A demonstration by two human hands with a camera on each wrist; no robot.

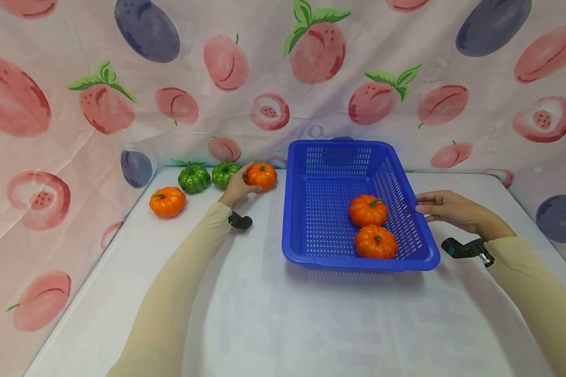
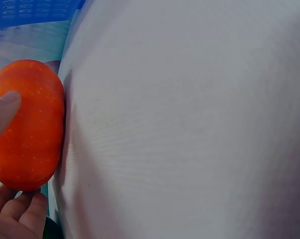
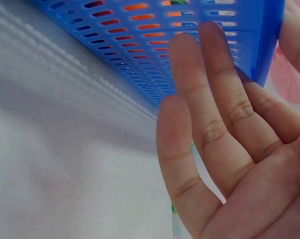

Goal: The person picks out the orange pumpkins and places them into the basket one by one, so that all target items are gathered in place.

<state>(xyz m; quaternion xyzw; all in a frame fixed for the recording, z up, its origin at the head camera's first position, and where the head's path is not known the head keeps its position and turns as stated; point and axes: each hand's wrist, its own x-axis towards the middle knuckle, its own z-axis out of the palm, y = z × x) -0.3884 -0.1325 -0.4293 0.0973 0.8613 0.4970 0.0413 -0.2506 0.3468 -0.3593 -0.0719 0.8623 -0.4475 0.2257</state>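
My left hand [image 1: 238,187] holds a small orange pumpkin [image 1: 262,177] at the back of the table, left of the blue basket [image 1: 292,209]. In the left wrist view the thumb [image 2: 4,112] lies across the pumpkin's side, and several curled fingers [image 2: 20,214] sit at its other end. My right hand [image 1: 453,209] grips the basket's right rim. The right wrist view has its thumb [image 3: 295,42] over the rim and its fingers [image 3: 205,114] stretched along the outside of the slotted wall. Two orange pumpkins [image 1: 368,210] lie inside the basket, toward its front right.
Two green pumpkins [image 1: 194,178] stand along the back edge, left of my left hand. Another orange pumpkin [image 1: 167,202] sits farther left. A fruit-print cloth [image 1: 269,57] hangs behind and beside the white table [image 1: 264,314].
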